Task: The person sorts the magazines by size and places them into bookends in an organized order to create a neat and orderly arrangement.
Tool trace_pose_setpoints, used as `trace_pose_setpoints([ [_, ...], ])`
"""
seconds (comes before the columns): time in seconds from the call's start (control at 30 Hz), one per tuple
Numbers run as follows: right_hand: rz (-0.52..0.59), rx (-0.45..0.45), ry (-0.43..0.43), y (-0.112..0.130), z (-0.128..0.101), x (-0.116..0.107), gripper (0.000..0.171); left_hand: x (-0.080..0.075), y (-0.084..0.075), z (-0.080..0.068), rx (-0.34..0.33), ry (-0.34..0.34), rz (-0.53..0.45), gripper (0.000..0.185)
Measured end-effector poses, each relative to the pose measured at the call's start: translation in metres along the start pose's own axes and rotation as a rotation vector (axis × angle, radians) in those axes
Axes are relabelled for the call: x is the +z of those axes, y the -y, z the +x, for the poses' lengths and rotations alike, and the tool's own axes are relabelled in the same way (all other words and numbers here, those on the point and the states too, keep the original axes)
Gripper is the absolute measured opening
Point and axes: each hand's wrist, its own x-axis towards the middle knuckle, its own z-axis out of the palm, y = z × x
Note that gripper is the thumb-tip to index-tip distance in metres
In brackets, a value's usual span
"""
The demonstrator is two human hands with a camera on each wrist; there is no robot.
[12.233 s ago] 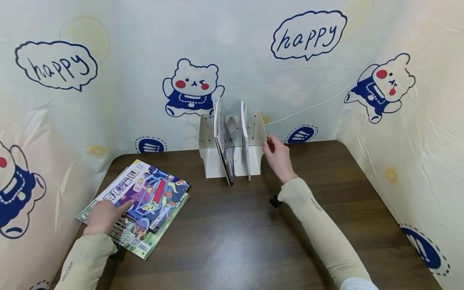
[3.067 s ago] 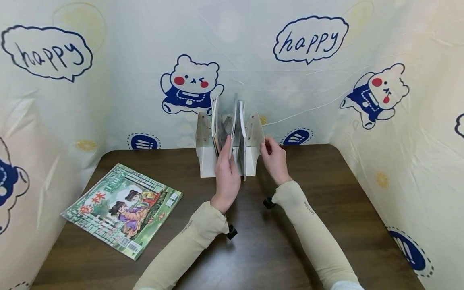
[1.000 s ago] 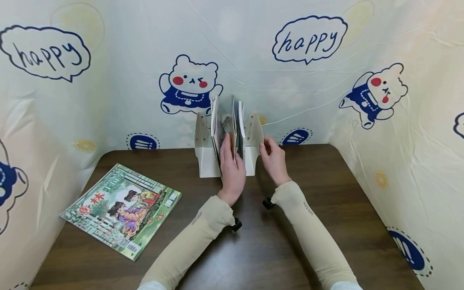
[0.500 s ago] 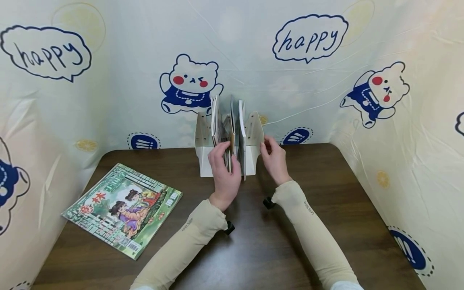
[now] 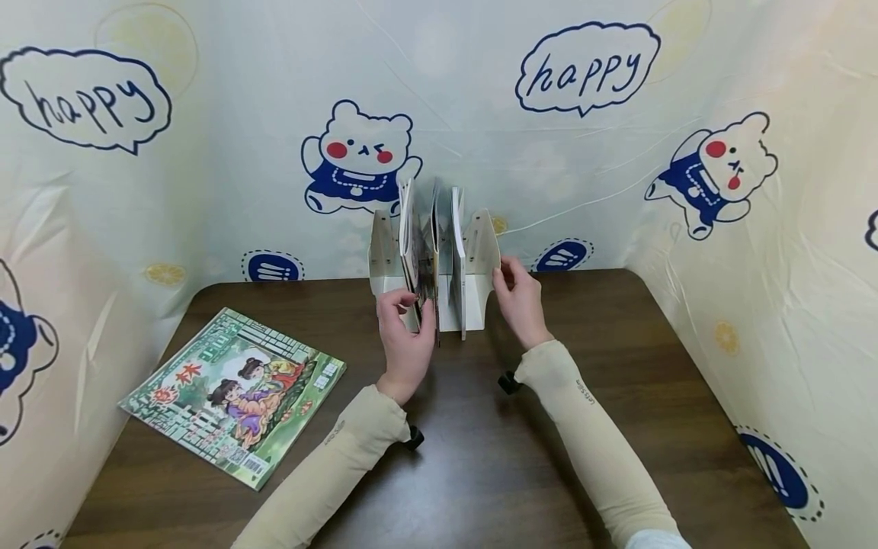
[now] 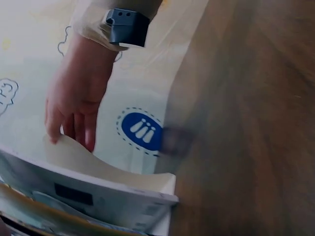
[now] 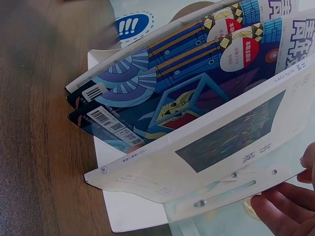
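Observation:
A white file rack (image 5: 480, 248) stands at the table's far edge with several magazines upright in its slots. My left hand (image 5: 409, 309) pinches the front edges of the blue-covered magazines (image 5: 420, 267) in the left slots, thumb on their left side and fingers on their right. The right wrist view shows these blue magazines (image 7: 187, 83) beside a white-covered book (image 7: 221, 147). My right hand (image 5: 506, 276) holds the rack's right wall, and its fingers (image 6: 74, 123) curl over the wall's top edge (image 6: 98, 169). One green magazine (image 5: 233, 393) lies flat at the left of the table.
The dark wooden table (image 5: 480, 442) is closed in on three sides by a printed cloth backdrop (image 5: 206, 191) with bears and "happy" bubbles. The rack stands right against the back cloth.
My left hand has drawn back out of the slot, toward me and a little left, and now pinches the magazines' front edges. My right hand has stayed on the rack. Earlier, two magazines lay on the table.

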Motion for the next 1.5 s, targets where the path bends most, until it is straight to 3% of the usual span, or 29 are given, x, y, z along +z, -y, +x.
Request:
trace_pose_setpoints([
  [0.17, -0.002, 0.004, 0.007, 0.002, 0.002, -0.001, 0.029, -0.01, 0.007, -0.006, -0.07, 0.043, 0.008, 0.019],
  [0.43, -0.005, 0.002, 0.009, 0.002, 0.004, -0.003, 0.028, -0.024, 0.003, -0.009, -0.14, 0.082, 0.013, 0.019],
  [0.6, 0.003, 0.01, 0.021, 0.002, 0.003, -0.003, 0.029, -0.036, 0.017, -0.015, -0.177, 0.121, 0.034, 0.018],
  [0.73, 0.011, 0.004, 0.023, 0.002, 0.002, -0.002, 0.029, -0.051, 0.025, -0.018, -0.2, 0.159, 0.058, 0.018],
  [1.0, 0.011, 0.001, 0.021, 0.004, 0.002, -0.003, 0.029, -0.09, 0.028, -0.017, -0.296, 0.224, 0.135, 0.02],
  [1.3, 0.005, 0.004, 0.019, 0.001, 0.0, -0.003, 0.029, -0.123, 0.037, -0.018, -0.378, 0.23, 0.243, 0.022],
  [1.5, 0.013, 0.006, 0.019, 0.0, 0.0, -0.003, 0.029, -0.136, 0.043, -0.017, -0.369, 0.232, 0.315, 0.022],
])
